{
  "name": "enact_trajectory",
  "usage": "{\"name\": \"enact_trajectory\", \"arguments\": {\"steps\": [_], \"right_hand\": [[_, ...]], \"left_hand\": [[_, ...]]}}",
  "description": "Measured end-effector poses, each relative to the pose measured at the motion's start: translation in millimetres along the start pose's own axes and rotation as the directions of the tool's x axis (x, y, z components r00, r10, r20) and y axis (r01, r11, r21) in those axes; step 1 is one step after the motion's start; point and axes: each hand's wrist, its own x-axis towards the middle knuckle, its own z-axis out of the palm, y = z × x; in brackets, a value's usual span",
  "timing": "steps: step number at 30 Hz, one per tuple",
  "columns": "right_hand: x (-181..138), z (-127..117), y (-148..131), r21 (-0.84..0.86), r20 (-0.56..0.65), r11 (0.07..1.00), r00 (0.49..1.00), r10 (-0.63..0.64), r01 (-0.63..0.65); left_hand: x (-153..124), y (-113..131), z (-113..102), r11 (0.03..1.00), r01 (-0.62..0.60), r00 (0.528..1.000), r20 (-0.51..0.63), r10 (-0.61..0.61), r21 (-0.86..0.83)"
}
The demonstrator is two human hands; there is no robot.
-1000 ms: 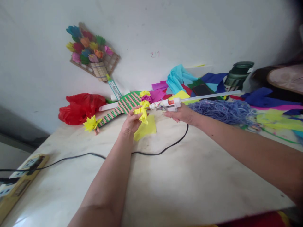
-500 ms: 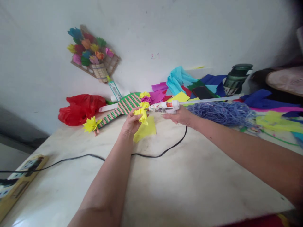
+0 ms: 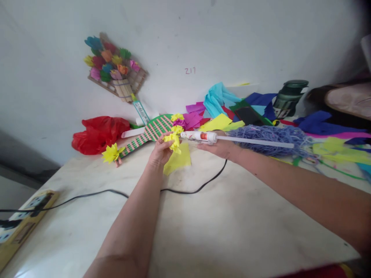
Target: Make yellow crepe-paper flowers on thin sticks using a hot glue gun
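My left hand (image 3: 161,151) pinches a crumpled yellow paper flower (image 3: 174,143) above the table. In my right hand (image 3: 217,148) is a white hot glue gun (image 3: 199,136), its nozzle pointing left at the flower, close to it; whether they touch I cannot tell. A long clear glue stick (image 3: 257,141) sticks out of its back end. Behind my left hand lies a green guitar-shaped piece (image 3: 158,127) with pink strips, a yellow flower (image 3: 111,153) at its narrow end and yellow and magenta paper flowers by its wide end. Under the hands rests a yellow paper sheet (image 3: 181,159).
A black cord (image 3: 199,190) crosses the table to a power strip (image 3: 27,218) at left. Along the wall are a red plastic bag (image 3: 100,135), coloured crepe paper (image 3: 218,98), bluish-purple strings (image 3: 269,137) and a dark green jar (image 3: 290,98). A paper-flower decoration (image 3: 116,67) hangs above.
My right hand has tilted the glue gun, so the glue stick's back end swings down and its tip sits slightly further left. My left hand stays almost still with the flower.
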Motion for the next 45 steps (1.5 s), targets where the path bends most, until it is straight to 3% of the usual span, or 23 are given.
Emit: {"name": "enact_trajectory", "arguments": {"steps": [7,15,21,24,27,32,37,45], "right_hand": [[-3.8,7.8,11.7,-0.224,-0.077,0.974,0.995,-0.058,0.040],[-6.8,5.4,8.9,-0.180,-0.114,0.983,0.992,-0.044,0.023],[-10.7,8.4,25.1,-0.097,-0.197,0.990,0.977,0.079,-0.100],[-12.9,11.3,34.1,-0.252,-0.150,0.952,0.979,0.141,-0.176],[-16.3,13.4,38.1,-0.475,-0.062,0.854,0.976,0.207,-0.212],[-23.2,17.8,39.1,-0.678,0.074,0.729,0.978,0.197,-0.096],[-27.0,23.2,34.2,-0.730,0.178,0.682,0.955,0.237,-0.033],[-22.8,18.3,29.0,-0.699,0.323,0.714,0.906,0.275,0.033]], "left_hand": [[0.6,-0.5,-2.8,1.000,-0.015,1.000,0.001,0.015,0.017],[0.9,-0.3,-4.8,1.000,-0.016,1.000,-0.002,0.016,0.024],[-0.1,1.1,-6.2,0.999,-0.044,0.999,0.032,0.043,0.031],[-0.5,1.5,-6.0,0.998,-0.043,0.998,0.036,0.042,0.039],[-0.5,2.0,-5.4,0.998,-0.037,0.999,0.040,0.035,0.052],[0.3,3.4,-5.9,0.993,-0.007,0.999,0.044,0.001,0.117],[1.1,5.1,-5.4,0.978,0.004,0.999,0.047,-0.014,0.210],[0.7,7.8,1.2,0.965,0.030,0.998,0.046,-0.043,0.262]]}}
